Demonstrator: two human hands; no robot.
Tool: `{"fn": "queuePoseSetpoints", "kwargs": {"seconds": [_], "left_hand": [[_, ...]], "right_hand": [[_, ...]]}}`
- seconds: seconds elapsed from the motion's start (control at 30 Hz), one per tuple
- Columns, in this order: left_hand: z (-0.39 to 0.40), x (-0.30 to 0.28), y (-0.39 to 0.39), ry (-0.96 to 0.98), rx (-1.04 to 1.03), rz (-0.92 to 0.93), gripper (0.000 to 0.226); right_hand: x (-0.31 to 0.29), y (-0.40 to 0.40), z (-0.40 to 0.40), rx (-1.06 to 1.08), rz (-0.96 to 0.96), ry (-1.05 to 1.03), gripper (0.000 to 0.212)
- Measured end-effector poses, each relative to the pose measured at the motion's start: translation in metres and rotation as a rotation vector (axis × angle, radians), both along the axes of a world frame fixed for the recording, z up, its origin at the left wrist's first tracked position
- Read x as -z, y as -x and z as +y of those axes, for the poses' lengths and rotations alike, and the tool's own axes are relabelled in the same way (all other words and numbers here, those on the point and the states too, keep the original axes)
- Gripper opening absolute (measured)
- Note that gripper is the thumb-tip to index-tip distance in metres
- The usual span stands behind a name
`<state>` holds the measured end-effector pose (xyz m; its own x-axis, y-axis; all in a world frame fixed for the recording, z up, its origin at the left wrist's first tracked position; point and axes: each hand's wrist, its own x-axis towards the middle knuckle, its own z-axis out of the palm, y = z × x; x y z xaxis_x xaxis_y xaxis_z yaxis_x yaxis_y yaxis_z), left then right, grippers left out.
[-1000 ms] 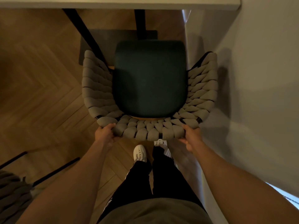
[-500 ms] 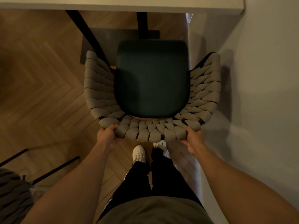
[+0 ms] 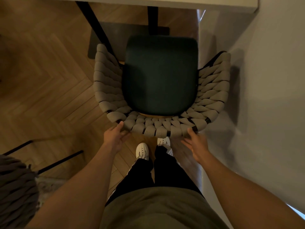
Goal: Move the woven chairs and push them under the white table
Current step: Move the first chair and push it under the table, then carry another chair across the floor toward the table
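A woven chair (image 3: 105, 90) with grey rope weave and a dark green seat cushion (image 3: 160, 75) stands right in front of me, its front facing the white table (image 3: 165, 1) at the top edge. My left hand (image 3: 115, 138) is just behind the left end of the chair's back, fingers straight, thumb tip at the weave. My right hand (image 3: 196, 144) is just behind the right end of the back, fingers spread and blurred, holding nothing.
A white wall (image 3: 264, 96) runs close along the chair's right side. Black table legs (image 3: 95, 28) and a dark base plate (image 3: 115, 38) stand ahead on the herringbone wood floor. A second woven chair (image 3: 14, 190) is at the lower left. My white shoes (image 3: 142, 151) are behind the chair.
Both hands gripped the top of the chair's back before; now they have let go and pulled back slightly with fingers straightened. The chair stays near the table.
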<state>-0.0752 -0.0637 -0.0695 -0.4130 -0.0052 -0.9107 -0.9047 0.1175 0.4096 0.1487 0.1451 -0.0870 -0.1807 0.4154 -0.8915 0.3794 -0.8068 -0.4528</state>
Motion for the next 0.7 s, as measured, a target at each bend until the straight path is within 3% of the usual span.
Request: {"fn": "queuePoseSetpoints", "kwargs": {"seconds": [0.2,0.33,0.43,0.53,0.7], "left_hand": [[-0.03,-0.009,-0.023,0.123,0.058,0.043,0.006],[-0.049,-0.011,-0.04,0.197,0.179,0.082,0.008],[-0.066,-0.016,-0.052,0.213,0.225,0.09,0.009],[-0.083,-0.018,-0.062,0.229,0.206,0.096,0.009],[-0.112,-0.021,-0.074,0.25,0.121,0.098,0.011]], "right_hand": [[-0.012,0.002,-0.03,-0.335,-0.045,0.064,0.032],[-0.015,0.014,-0.04,-0.632,-0.065,0.108,0.039],[-0.018,0.028,-0.044,-0.952,-0.08,0.008,0.034],[-0.023,0.049,-0.047,-1.26,-0.093,-0.13,0.026],[-0.029,0.091,-0.065,-1.589,-0.081,-0.268,0.038]]}}
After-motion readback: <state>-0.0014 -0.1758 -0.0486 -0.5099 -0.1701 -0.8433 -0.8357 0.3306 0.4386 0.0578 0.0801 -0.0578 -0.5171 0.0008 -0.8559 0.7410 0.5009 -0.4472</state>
